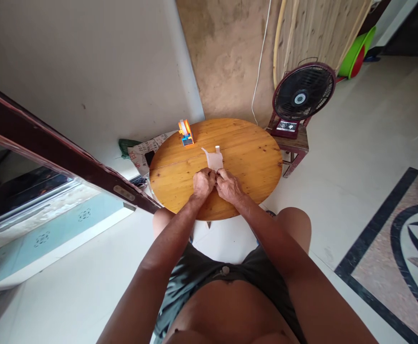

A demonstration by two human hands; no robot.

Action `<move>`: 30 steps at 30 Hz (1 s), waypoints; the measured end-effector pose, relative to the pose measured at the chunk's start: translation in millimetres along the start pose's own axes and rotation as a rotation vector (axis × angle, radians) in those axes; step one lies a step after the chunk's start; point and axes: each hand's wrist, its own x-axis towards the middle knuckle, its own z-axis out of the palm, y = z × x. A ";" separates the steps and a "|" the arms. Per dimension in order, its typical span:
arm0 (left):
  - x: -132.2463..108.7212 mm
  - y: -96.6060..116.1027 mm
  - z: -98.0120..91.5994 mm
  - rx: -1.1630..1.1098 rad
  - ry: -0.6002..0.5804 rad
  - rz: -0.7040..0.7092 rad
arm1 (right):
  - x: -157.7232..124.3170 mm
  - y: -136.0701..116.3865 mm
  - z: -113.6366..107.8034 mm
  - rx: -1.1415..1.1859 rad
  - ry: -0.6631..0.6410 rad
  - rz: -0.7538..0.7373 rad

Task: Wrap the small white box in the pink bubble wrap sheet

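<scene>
Round wooden table (255, 153) is standing on a pale tiled floor, close to a white wall. A person is sitting at its near edge, both forearms reaching over the wood. Left hand (203, 184) and right hand (229, 186) are meeting near the table's middle, knuckles touching. Both are gripping the near edge of 1 white paper (214, 161), fingers curled together and clamped on it. The paper is lying on the wood, extending away from the hands. 1 small white tab (216, 149) is sticking up at its far edge; cannot tell whether it is joined to the paper. 1 orange-and-blue tape dispenser (185, 133) is sitting at the far left rim, well apart from the paper. Beyond the table, 1 dark red fan (302, 93) is standing on a stool (295, 145). A newspaper (148, 148) is lying by the left rim.
</scene>
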 end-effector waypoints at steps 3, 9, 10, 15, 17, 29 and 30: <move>-0.2 1.1 -2.5 -0.003 -0.042 0.033 | -1.1 0.0 -0.7 0.018 -0.013 0.007; -2.0 7.3 -8.0 0.006 -0.084 0.053 | -3.4 0.8 -0.1 0.021 -0.018 -0.003; -2.4 8.6 -10.0 0.006 -0.099 0.063 | -3.9 0.6 -0.4 0.022 -0.018 0.000; -0.1 1.8 -20.8 -0.104 -0.210 0.144 | -7.0 -0.6 -2.9 0.070 -0.003 -0.003; 3.3 -5.3 -22.7 -0.177 -0.266 0.144 | -7.9 -0.2 -3.1 0.097 0.007 -0.003; -20.4 -2.4 -7.7 0.070 -0.100 0.170 | -6.2 14.3 4.1 0.399 0.140 0.063; -23.6 -3.1 -5.5 0.094 -0.076 0.195 | -5.5 17.3 3.9 0.438 0.150 0.065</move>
